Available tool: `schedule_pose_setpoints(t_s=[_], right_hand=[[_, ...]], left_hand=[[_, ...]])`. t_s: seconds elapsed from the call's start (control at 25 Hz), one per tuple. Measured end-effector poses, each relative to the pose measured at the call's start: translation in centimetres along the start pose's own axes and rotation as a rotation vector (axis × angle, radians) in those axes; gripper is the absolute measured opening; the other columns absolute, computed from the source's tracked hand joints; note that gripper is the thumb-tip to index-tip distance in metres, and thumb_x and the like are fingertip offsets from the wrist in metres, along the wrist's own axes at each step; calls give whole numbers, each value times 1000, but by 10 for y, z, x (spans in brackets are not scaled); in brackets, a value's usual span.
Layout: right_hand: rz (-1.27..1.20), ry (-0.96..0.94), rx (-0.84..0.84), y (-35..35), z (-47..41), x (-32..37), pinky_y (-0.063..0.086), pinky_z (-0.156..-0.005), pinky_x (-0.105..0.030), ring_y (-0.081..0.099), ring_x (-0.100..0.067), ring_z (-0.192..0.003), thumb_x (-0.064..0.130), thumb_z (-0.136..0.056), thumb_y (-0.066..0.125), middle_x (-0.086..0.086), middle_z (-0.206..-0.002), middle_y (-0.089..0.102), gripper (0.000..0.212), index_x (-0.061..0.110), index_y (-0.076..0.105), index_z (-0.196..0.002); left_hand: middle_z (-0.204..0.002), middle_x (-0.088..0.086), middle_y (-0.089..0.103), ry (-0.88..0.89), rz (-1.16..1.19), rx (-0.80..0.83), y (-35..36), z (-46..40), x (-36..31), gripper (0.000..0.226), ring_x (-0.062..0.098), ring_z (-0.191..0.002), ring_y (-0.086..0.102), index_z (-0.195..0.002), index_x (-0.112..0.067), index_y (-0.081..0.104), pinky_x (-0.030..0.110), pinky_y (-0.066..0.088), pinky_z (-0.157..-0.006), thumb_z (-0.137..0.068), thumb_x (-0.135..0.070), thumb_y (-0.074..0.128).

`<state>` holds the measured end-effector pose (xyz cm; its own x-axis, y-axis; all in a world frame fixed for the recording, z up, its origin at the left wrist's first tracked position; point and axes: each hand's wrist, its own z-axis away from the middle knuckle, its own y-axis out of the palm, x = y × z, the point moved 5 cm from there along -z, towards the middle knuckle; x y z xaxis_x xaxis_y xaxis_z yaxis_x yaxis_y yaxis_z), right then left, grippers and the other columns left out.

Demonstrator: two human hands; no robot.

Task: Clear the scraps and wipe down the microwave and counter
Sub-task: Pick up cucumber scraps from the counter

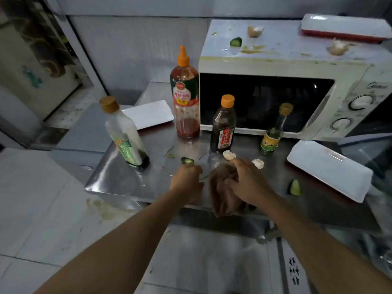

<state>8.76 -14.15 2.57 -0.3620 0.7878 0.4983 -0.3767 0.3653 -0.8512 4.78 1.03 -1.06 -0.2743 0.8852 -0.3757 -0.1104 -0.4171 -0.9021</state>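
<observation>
Scraps litter both the steel counter [118, 179] and the top of the white microwave [275, 66] that stands at its back right. On the microwave lie a cucumber piece [235, 41], two eggshell halves [255, 31] [337, 48] and yellowish smears (a red-edged white tray [343, 26] sits at the far corner). On the counter, the left hand [186, 183] pinches a cucumber end [188, 161] at its fingertips, near the front edge. Just beside it the right hand [248, 181] grips a brown cloth [222, 194], bunched and draping over the counter's front edge. Two eggshell pieces [229, 155] [258, 163] lie just beyond the right hand, and another cucumber wedge [295, 187] rests further right, near a white tray [328, 170]. Four sauce bottles stand behind the hands: a clear one [125, 134], a tall red one [185, 96], a dark one [223, 126] and a small green one [273, 132].
</observation>
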Motion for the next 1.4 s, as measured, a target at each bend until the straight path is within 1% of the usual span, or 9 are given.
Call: schedule_pose_setpoints(t_s=[0.2, 0.32, 0.4, 0.52, 0.68, 0.92, 1.08, 1.2, 1.4], right_hand=[[37, -59, -14, 5, -29, -17, 38, -100, -33, 43, -22, -126, 28, -89, 60, -4, -135, 44, 53, 15, 39, -136], [45, -60, -1, 5, -44, -24, 32, -102, -33, 38, -19, -130, 29, -90, 58, 0, -140, 41, 54, 18, 37, -138], [5, -73, 8, 7, -52, -29, 34, -102, -32, 39, -20, -129, 28, -89, 59, -2, -139, 41, 54, 18, 38, -138], [-36, -95, 5, 7, -60, -33, 37, -99, -31, 41, -20, -126, 27, -89, 60, -3, -135, 44, 50, 18, 42, -135], [-58, -116, -9, -4, -68, -37, 40, -98, -32, 44, -18, -124, 27, -88, 61, -1, -133, 46, 45, 20, 45, -130], [-87, -145, 4, -5, -77, -51, 40, -98, -31, 44, -18, -124, 27, -89, 61, 1, -135, 46, 43, 20, 46, -128], [-95, -152, 6, -4, -85, -60, 43, -96, -33, 45, -17, -122, 27, -90, 58, 1, -132, 46, 39, 20, 48, -127], [-98, -154, 8, -1, -90, -64, 43, -92, -30, 46, -16, -119, 28, -90, 58, 2, -129, 47, 38, 20, 48, -125], [-115, -151, 30, 2, -94, -60, 41, -96, -29, 46, -16, -120, 25, -90, 59, 0, -131, 47, 39, 19, 48, -126]], left_hand=[[-113, 9, 56, -99, 9, -40, 23, -30, 10, 18, 27, -98, 59, -104, -11, 62, 41, 53, -85, -86, -15, 61], [-106, 13, 57, -99, -39, -68, 29, -39, 10, 12, 33, -94, 59, -98, -7, 60, 45, 54, -79, -86, -9, 57], [-103, 16, 59, -111, -52, -72, 32, -42, 9, 11, 36, -93, 60, -96, -5, 60, 45, 53, -78, -87, -5, 54], [-103, 17, 58, -144, -55, -91, 28, -43, 7, 12, 37, -93, 59, -95, -4, 60, 45, 52, -77, -86, -2, 51], [-101, 13, 57, -187, -48, -203, 6, -55, 4, 10, 32, -90, 59, -92, -6, 62, 43, 53, -75, -85, -6, 55], [-106, 12, 61, -210, -96, -274, 2, -95, -2, 12, 29, -100, 56, -95, -8, 65, 39, 48, -82, -86, -7, 58], [-106, 15, 61, -241, -130, -245, 12, -112, 3, 10, 32, -98, 57, -96, -6, 61, 37, 45, -78, -89, -11, 55], [-107, 17, 62, -249, -115, -230, 14, -118, 3, 14, 34, -98, 59, -102, -8, 57, 39, 48, -79, -91, -15, 52], [-114, 17, 59, -192, -302, -142, 21, -121, -3, 23, 33, -105, 54, -113, -7, 52, 38, 43, -86, -94, -20, 49]])
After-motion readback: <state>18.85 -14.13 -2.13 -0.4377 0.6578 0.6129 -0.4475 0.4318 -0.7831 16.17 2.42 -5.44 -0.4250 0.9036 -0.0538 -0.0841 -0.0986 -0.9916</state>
